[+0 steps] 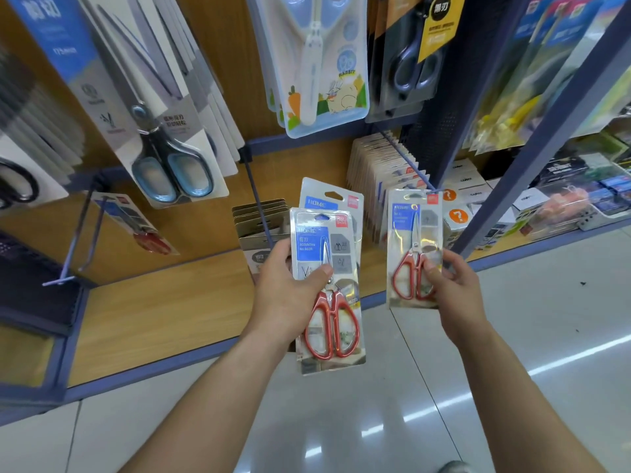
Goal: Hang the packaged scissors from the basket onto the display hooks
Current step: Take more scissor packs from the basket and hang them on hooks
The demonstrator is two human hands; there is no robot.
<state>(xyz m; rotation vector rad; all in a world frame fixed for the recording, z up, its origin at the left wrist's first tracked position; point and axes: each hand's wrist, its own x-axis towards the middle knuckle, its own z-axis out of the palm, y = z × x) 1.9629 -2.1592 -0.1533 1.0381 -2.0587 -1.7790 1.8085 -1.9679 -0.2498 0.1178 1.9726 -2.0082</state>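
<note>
My left hand point(286, 291) gripped a small stack of packs point(327, 336), thumb pressed across the front one. My right hand point(454, 285) pinched a single pack point(409, 233) low down, its hang hole at the display hook point(406, 159) tip. The red-handled scissors sat in glossy cards that looked light, stiff and probably slick, so they were best held by the lower edges.

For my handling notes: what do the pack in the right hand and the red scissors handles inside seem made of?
The pack looks like printed card under clear glossy plastic; glare streaks show on it. The red handles look glossy, probably plastic or coated metal; the picture leaves that open.
</note>
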